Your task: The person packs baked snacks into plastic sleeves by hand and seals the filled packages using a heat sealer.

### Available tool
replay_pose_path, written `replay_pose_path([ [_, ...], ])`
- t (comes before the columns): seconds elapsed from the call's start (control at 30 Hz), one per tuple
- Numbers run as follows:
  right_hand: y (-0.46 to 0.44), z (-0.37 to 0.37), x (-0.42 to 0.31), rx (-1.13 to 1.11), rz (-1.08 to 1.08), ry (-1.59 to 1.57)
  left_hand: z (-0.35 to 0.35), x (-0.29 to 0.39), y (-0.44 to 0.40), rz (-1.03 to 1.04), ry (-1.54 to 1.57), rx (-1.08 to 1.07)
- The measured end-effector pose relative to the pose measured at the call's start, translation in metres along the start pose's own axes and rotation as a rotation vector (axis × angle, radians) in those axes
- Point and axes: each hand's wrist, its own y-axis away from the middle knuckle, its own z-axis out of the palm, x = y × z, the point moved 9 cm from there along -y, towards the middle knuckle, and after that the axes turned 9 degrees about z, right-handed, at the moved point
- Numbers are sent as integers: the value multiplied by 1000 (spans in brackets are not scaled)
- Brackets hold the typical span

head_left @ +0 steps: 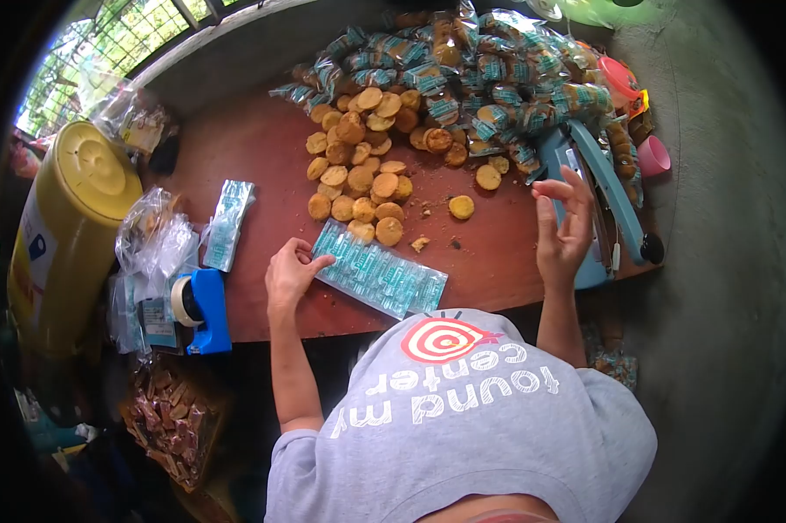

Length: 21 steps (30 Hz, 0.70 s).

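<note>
My left hand is at the left corner of a flat stack of clear plastic wrappers with teal print. Its thumb lies over the corner and its fingers are curled at the edge. My right hand is raised beside a blue impulse sealer, fingers bent and apart, with nothing seen in them. Beyond the wrappers lies a heap of round golden cakes. One loose cake sits to the right, near some crumbs.
Many wrapped cake packs are piled at the back of the red table. At left stand a yellow container, a blue tape dispenser and another wrapper stack. A pink cup is by the right wall.
</note>
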Motion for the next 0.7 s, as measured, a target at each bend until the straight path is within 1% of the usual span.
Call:
replay_pose_path([
  [0.03,0,12,-2,-59,-9,-14,4,-2,2,-7,1,2],
  [0.17,4,43,-8,-159,-64,-36,7,-12,0,-63,42,84],
  [0.2,6,48,-10,-171,-115,-15,9,-13,0,-36,60,74],
  [0.3,9,63,-6,-224,-131,-48,5,-11,4,-5,75,52],
  [0.33,10,66,-3,-226,-130,-49,5,-9,6,4,73,32],
  [0.37,11,73,6,-260,-78,-20,7,-11,8,3,73,31],
  [0.4,12,78,16,-294,-23,10,2,-7,10,80,170,121],
  [0.43,11,79,22,-294,-19,12,-4,-3,14,158,268,210],
  [0.47,11,88,33,-381,6,149,-2,-1,14,160,269,207],
  [0.5,13,97,47,-465,29,287,-12,4,16,229,437,348],
  [0.53,16,98,63,-499,-1,429,-22,7,20,296,606,487],
  [0.57,20,98,74,-494,1,430,-24,11,20,300,606,484],
  [0.63,27,96,102,-448,8,798,-26,10,23,266,1144,488],
  [0.67,30,97,109,-445,8,799,-26,11,24,268,1146,487],
  [0.7,33,98,115,-456,16,838,-22,14,22,297,1396,432],
])
